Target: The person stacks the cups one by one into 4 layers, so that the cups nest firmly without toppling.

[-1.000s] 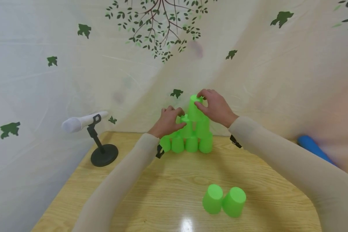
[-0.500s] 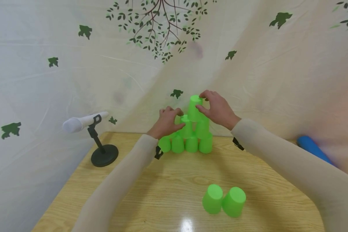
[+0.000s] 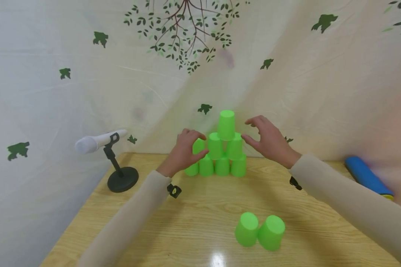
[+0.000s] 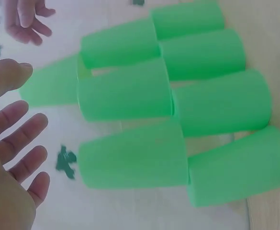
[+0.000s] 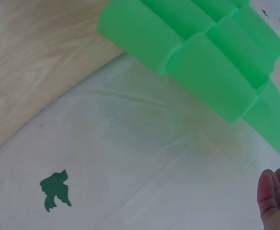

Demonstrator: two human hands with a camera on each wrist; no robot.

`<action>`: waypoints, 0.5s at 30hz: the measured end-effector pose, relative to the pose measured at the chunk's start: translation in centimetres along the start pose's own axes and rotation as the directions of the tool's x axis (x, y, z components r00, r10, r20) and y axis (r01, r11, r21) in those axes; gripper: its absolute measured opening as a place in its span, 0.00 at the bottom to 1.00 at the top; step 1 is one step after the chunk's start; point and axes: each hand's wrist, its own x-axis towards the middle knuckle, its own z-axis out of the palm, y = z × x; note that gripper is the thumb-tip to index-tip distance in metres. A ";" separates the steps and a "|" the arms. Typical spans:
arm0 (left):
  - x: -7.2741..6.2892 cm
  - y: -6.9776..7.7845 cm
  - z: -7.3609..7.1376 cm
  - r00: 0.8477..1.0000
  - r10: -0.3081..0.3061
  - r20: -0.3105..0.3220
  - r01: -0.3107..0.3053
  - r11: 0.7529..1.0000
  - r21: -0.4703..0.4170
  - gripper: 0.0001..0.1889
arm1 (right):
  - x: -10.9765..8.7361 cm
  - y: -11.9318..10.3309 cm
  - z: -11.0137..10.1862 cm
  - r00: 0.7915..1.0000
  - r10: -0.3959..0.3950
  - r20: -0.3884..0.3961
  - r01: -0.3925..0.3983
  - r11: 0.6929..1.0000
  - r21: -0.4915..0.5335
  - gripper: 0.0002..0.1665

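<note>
Green plastic cups, all upside down, form a stack at the back of the table. Its bottom row (image 3: 222, 167) has several cups, the second row (image 3: 215, 146) has three, and a single top cup (image 3: 226, 125) stands over the right side of that row. My left hand (image 3: 183, 154) is held in front of the stack's left end, fingers apart and holding nothing; it hides part of the leftmost cups. To the right of the stack, my right hand (image 3: 269, 141) hovers with relaxed, spread fingers, apart from the top cup. Both hands also show in the left wrist view.
Two more upside-down green cups (image 3: 246, 230) stand side by side at the front of the wooden table (image 3: 194, 211). A white microphone (image 3: 98, 141) on a black stand (image 3: 123, 179) is at left. A blue cylinder (image 3: 367, 176) lies at right. A leaf-patterned cloth (image 3: 153, 85) hangs behind.
My right hand has let go of the top cup and moved right, away from it. My left hand has drawn back slightly left and down from the second row. The top cup stays in place.
</note>
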 end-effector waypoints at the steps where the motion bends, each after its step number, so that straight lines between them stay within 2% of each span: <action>1: -0.3 0.4 0.0 1.000 0.026 -0.003 -0.026 1.000 -0.005 0.18 | -0.6 0.1 -0.1 1.000 -0.014 -0.005 0.014 1.000 0.002 0.26; 4: -1.0 1.7 0.0 0.994 0.110 -0.017 -0.110 0.993 -0.031 0.18 | -2.4 0.2 -0.3 0.999 -0.043 -0.006 0.043 0.999 0.004 0.25; 8: -1.8 3.9 0.2 0.979 0.205 -0.025 -0.206 0.977 -0.053 0.18 | -5.0 0.1 -0.6 0.998 -0.068 -0.004 0.068 0.998 0.001 0.25; 15: -4.0 7.2 1.6 0.946 0.317 0.069 -0.312 0.947 -0.080 0.18 | -9.8 -0.8 -0.6 0.996 -0.090 0.012 0.090 0.996 -0.014 0.25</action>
